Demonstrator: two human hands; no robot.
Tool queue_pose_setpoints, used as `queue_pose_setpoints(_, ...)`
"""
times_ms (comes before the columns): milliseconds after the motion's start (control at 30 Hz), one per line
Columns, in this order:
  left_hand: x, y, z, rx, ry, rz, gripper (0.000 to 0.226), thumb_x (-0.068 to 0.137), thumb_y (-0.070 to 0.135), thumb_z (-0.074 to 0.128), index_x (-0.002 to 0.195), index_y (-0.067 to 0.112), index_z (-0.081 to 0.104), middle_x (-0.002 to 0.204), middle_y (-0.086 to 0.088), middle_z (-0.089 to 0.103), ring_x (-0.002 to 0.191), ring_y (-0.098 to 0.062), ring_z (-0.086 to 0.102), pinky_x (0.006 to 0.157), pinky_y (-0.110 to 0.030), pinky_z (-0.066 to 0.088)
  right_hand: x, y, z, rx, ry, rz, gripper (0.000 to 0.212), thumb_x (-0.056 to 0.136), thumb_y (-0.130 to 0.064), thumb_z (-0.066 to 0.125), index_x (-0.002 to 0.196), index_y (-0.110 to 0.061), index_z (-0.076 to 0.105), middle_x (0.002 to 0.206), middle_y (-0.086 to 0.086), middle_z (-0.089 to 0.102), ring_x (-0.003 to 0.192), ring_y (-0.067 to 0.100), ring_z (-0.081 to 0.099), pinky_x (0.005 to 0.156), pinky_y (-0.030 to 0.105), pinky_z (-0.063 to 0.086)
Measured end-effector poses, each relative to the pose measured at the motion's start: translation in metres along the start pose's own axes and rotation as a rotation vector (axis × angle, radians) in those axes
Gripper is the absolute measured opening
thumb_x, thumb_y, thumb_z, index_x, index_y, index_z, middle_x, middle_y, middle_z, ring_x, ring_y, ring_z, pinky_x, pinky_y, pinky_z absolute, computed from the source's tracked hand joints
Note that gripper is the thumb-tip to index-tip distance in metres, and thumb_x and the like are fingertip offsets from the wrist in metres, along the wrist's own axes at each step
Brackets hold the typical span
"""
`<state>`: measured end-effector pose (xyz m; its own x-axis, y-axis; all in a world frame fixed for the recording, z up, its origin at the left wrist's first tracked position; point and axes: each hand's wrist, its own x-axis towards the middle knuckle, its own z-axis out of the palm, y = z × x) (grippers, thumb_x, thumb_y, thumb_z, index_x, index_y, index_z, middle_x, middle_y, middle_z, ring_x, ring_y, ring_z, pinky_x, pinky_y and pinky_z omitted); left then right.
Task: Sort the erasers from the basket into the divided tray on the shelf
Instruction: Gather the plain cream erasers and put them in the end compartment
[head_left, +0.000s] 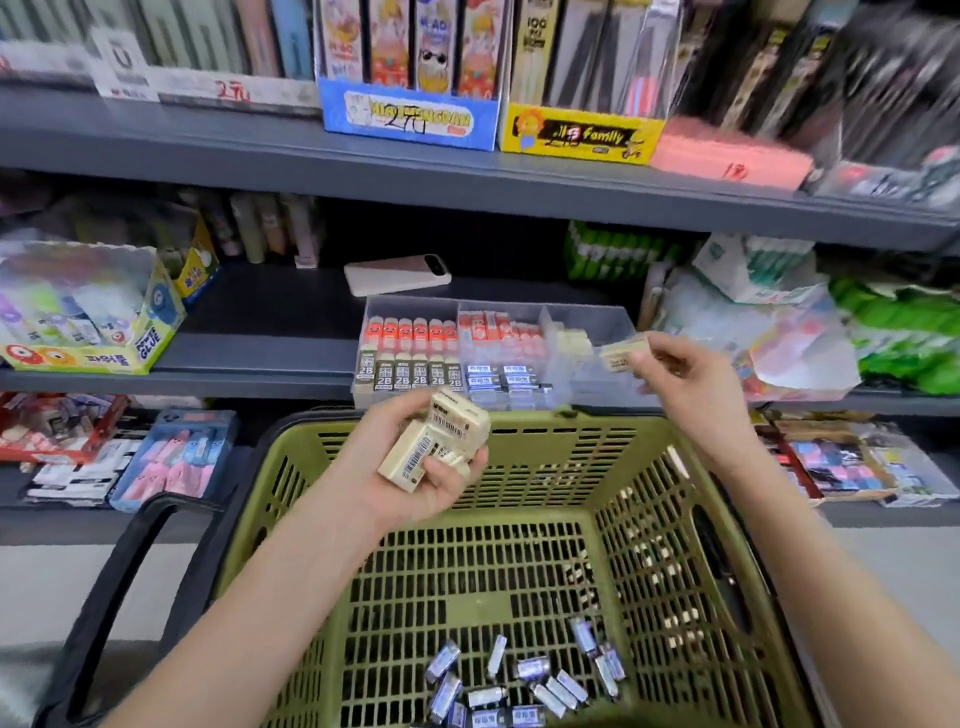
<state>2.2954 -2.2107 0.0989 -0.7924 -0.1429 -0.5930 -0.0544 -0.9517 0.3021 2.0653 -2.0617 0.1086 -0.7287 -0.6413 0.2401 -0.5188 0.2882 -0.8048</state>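
Over the right-hand section of the tray, right hand (685, 369) pinches one cream rectangular eraser (621, 356) between thumb and curled fingers, across its long sides. It is slightly blurred, so its print can't be read. Left hand (415, 480), lower and nearer the body above the basket's far rim, is cupped palm-up with fingers curled round a stack of cream erasers (441, 441). That's several blocks with barcodes showing on the wrappers, small print not legible. Handling, as a judgement: small, light, fairly stiff rubber blocks in sleeves, not fragile, wrapper probably a bit slick. Take one at a time across the long edges; the stack could slide apart if the palm tips. Clear plastic divided tray (597, 316) sits on the grey metal shelf (249, 364). Back left holds orange-red sleeved erasers (410, 330), front left dark-sleeved erasers marked "2B" (402, 376), middle front blue-and-white sleeved erasers (498, 375). The right section holds a few loose cream erasers (571, 340), with room left. Green slotted plastic basket (597, 422) below has blue-and-silver wrapped erasers (519, 675) scattered on its floor near the body, text too small. Further out: white phone-like slab (397, 274) lying on the shelf behind the tray, and a box at left reading "POWER GLUE" (150, 343). The upper shelf has a blue display box with handwritten "2元" (410, 119) and a yellow display box reading "Family" (582, 136).
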Motion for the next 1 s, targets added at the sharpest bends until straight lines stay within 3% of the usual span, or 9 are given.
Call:
queue_pose_setpoints(100,0.011,0.01,0.022,-0.013,-0.017,0.017,0.029,0.068,0.027,0.064,0.064,0.0,0.073,0.076,-0.016,0.064,0.066,-0.027,0.06,0.028,-0.017,0.035,0.046,0.013,0.002,-0.225,0.107,-0.036,0.013,0.087,-0.015,0.063,0.099,-0.011,0.068,0.081,0.01,0.068,0.076,0.025,0.065,0.071,0.029,0.048)
queue_pose_setpoints(233,0.028,0.025,0.043,-0.029,-0.016,0.028,0.03,0.073,0.027,0.064,0.062,0.0,0.071,0.076,-0.016,0.063,0.075,-0.025,0.058,0.029,-0.016,0.035,0.096,0.031,0.022,-0.388,0.132,0.036,0.022,0.082,-0.014,0.067,0.101,-0.002,0.066,0.097,0.016,0.068,0.09,0.031,0.061,0.078,0.038,0.049)
queue_pose_setpoints(467,0.054,0.047,0.069,0.021,-0.019,0.035,0.023,0.067,0.021,0.063,0.06,0.0,0.07,0.074,-0.014,0.063,0.064,-0.027,0.061,0.028,-0.015,0.032,0.127,0.051,0.053,-0.759,-0.033,-0.09,0.023,0.082,-0.027,0.061,0.103,-0.029,0.071,0.108,0.0,0.069,0.101,0.02,0.06,0.08,0.029,0.046)
queue_pose_setpoints(567,0.064,0.05,0.073,0.032,-0.016,0.034,0.023,0.068,0.021,0.062,0.06,0.001,0.069,0.073,-0.013,0.064,0.065,-0.026,0.061,0.028,-0.015,0.031,0.129,0.059,0.063,-0.72,-0.111,-0.097,0.023,0.086,-0.029,0.057,0.104,-0.029,0.071,0.109,0.001,0.07,0.103,0.024,0.06,0.083,0.028,0.046)
queue_pose_setpoints(733,0.077,0.05,0.076,0.037,-0.003,0.022,0.022,0.066,0.021,0.064,0.06,0.001,0.069,0.073,-0.015,0.064,0.064,-0.027,0.06,0.028,-0.015,0.032,0.131,0.065,0.06,-0.66,-0.25,-0.053,0.035,0.093,-0.019,0.045,0.124,-0.026,0.06,0.125,0.005,0.062,0.115,0.027,0.054,0.095,0.032,0.043)
queue_pose_setpoints(833,0.082,0.049,0.076,0.041,0.002,0.019,0.024,0.066,0.021,0.064,0.06,-0.001,0.069,0.072,-0.017,0.064,0.061,-0.028,0.061,0.028,-0.014,0.033,0.121,0.048,0.05,-0.738,-0.147,-0.11,0.035,0.095,-0.023,0.043,0.129,-0.025,0.053,0.115,0.008,0.066,0.108,0.029,0.057,0.084,0.032,0.044)
queue_pose_setpoints(900,0.085,0.048,0.076,0.038,0.004,0.016,0.025,0.066,0.021,0.064,0.061,-0.002,0.07,0.073,-0.018,0.065,0.059,-0.028,0.062,0.029,-0.014,0.033,0.106,0.026,0.043,-0.539,-0.042,-0.15,0.029,0.095,-0.034,0.047,0.118,-0.024,0.062,0.103,0.001,0.07,0.099,0.022,0.061,0.077,0.028,0.043)
queue_pose_setpoints(967,0.087,0.046,0.076,0.036,-0.013,0.011,0.026,0.067,0.023,0.063,0.06,-0.002,0.071,0.073,-0.019,0.066,0.058,-0.027,0.062,0.029,-0.014,0.033,0.084,-0.003,0.04,-0.125,-0.114,-0.17,0.025,0.088,-0.046,0.053,0.1,-0.029,0.068,0.092,-0.013,0.07,0.089,0.005,0.061,0.074,0.018,0.042)
queue_pose_setpoints(1000,0.088,0.045,0.076,0.029,-0.027,0.007,0.027,0.068,0.023,0.063,0.061,-0.002,0.071,0.073,-0.018,0.066,0.059,-0.025,0.062,0.029,-0.014,0.033,0.071,-0.017,0.038,-0.044,-0.169,-0.208,0.026,0.083,-0.051,0.055,0.095,-0.032,0.068,0.088,-0.018,0.068,0.085,-0.002,0.058,0.073,0.012,0.039)
